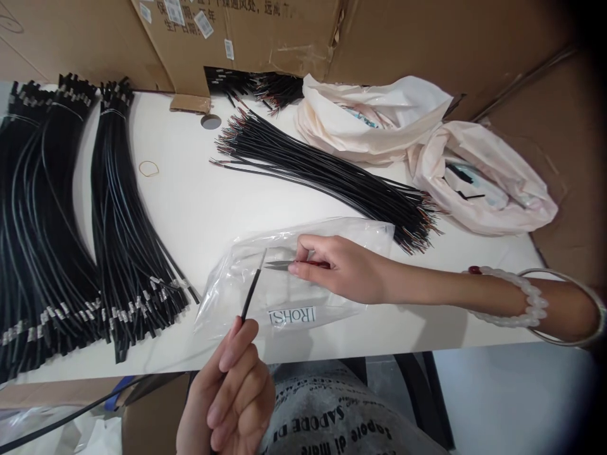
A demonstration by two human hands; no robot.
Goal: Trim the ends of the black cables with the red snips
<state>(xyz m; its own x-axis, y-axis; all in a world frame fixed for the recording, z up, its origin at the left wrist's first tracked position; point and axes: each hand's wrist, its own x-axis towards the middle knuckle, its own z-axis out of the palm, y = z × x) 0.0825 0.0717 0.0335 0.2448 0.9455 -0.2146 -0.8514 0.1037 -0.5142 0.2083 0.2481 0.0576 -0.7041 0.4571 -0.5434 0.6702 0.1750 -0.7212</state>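
Observation:
My left hand (239, 385) is closed around a thin black cable (250, 296), which points up from between thumb and fingers. A pale stripped end shows at the cable's top. Pinched in my right hand (327, 268) is a small red-handled tool with two pointed steel blades (277, 265); whether it is scissors or tweezers I cannot tell. Its tips lie just right of the stripped end, and contact between them is unclear. Beneath both lies a clear plastic bag (227, 278) printed "RoHS".
Bundles of black cables (111, 189) with silvery sleeves lie at left. Another cable pile (308, 167) with bare wire ends lies behind my hands. Two white bags (379, 142) with rolled rims stand at the back right. Cardboard (265, 38) walls the table (180, 158). A rubber band (148, 169) lies at left.

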